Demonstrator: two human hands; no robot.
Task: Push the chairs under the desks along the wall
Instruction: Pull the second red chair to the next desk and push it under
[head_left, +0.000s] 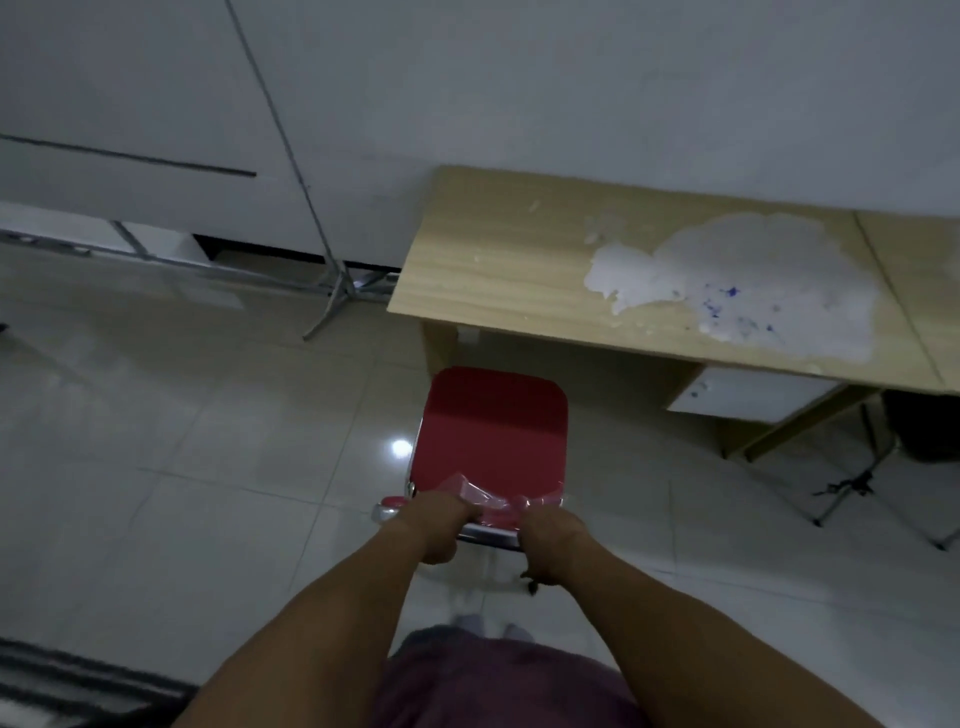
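Observation:
A red chair (491, 431) with a chrome frame stands on the tiled floor just in front of a light wooden desk (519, 260) set against the white wall. Its seat front reaches the desk's front edge. Clear plastic wrap hangs off the top of its backrest. My left hand (441, 525) grips the backrest's top at the left, and my right hand (558, 540) grips it at the right. Both sets of fingers curl over the chrome rail. The chair's legs are hidden below the seat.
A white patch with blue specks mars the desk top (743, 280). A white drawer unit (748, 395) hangs under the desk at the right. Metal stand legs (332, 291) stand left of the desk, and a tripod (857, 483) stands at the right. A second desk (924, 291) adjoins on the right.

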